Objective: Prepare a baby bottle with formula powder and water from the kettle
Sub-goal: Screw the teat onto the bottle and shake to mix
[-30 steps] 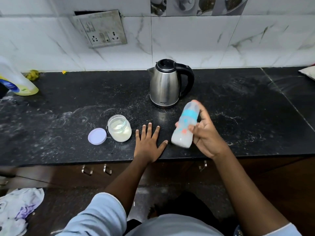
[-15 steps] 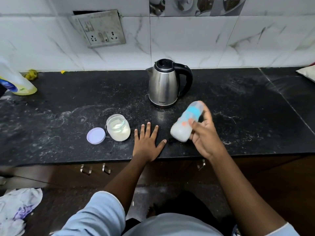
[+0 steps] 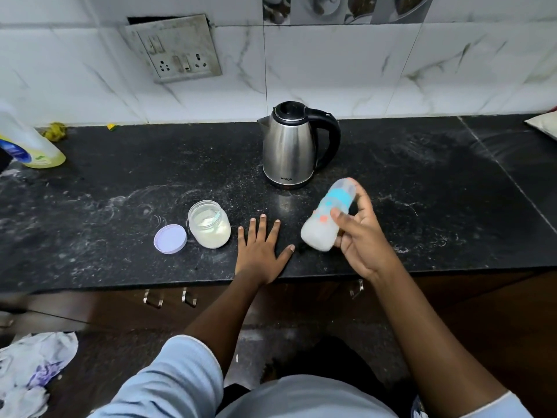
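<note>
My right hand point(image 3: 360, 239) grips a capped baby bottle point(image 3: 327, 220) with a blue collar, full of milky white liquid, tilted with its top pointing up and to the right above the black counter point(image 3: 120, 188). My left hand point(image 3: 260, 251) lies flat, fingers spread, on the counter's front edge just left of the bottle. A steel kettle point(image 3: 291, 146) with a black lid and handle stands behind the bottle. An open glass jar of formula powder point(image 3: 209, 224) with a scoop inside sits left of my left hand, its lilac lid point(image 3: 170, 239) lying beside it.
A yellow detergent bottle point(image 3: 28, 140) stands at the far left of the counter. A wall socket plate point(image 3: 177, 49) hangs on the tiled wall. A pale object point(image 3: 544, 125) sits at the far right edge. Drawer handles point(image 3: 168, 298) and crumpled cloth point(image 3: 30, 372) lie below.
The bottle in my right hand has tilted from nearly upright to slanted, its base swinging left and blurred with motion. My left hand has stayed flat on the counter.
</note>
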`<state>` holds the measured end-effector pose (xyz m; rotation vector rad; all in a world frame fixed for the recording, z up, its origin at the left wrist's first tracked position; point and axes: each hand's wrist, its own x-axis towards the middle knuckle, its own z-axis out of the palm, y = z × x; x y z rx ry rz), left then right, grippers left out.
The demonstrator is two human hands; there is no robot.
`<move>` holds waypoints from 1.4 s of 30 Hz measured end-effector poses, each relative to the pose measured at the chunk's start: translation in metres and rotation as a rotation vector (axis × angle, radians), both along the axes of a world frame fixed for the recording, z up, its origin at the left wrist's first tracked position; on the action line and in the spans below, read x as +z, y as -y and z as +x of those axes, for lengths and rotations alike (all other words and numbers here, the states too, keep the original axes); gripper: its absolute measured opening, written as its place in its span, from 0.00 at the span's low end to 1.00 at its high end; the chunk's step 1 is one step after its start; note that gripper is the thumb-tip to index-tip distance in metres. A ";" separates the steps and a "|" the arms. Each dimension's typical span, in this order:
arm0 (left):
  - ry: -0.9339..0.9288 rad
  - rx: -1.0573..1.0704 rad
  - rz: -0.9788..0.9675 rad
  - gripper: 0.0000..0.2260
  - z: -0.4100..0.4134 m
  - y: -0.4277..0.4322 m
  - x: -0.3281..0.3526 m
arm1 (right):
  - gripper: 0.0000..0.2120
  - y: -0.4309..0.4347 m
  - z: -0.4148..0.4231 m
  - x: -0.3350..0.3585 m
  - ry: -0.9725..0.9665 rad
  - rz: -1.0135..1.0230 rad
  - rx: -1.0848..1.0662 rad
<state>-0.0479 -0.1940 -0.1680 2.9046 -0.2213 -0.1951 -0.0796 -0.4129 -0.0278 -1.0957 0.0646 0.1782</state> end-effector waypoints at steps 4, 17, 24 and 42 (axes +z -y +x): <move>-0.006 -0.012 0.022 0.41 -0.001 0.000 0.001 | 0.39 0.003 -0.002 0.000 0.020 -0.083 0.136; 0.002 0.002 0.005 0.40 0.000 0.001 -0.003 | 0.35 0.010 0.003 0.000 -0.026 0.018 -0.035; -0.001 0.006 0.003 0.40 0.000 0.000 -0.002 | 0.36 0.010 0.003 0.000 -0.004 0.001 -0.012; 0.005 0.010 0.011 0.39 0.001 0.000 -0.002 | 0.38 0.014 0.001 -0.003 0.017 -0.021 0.047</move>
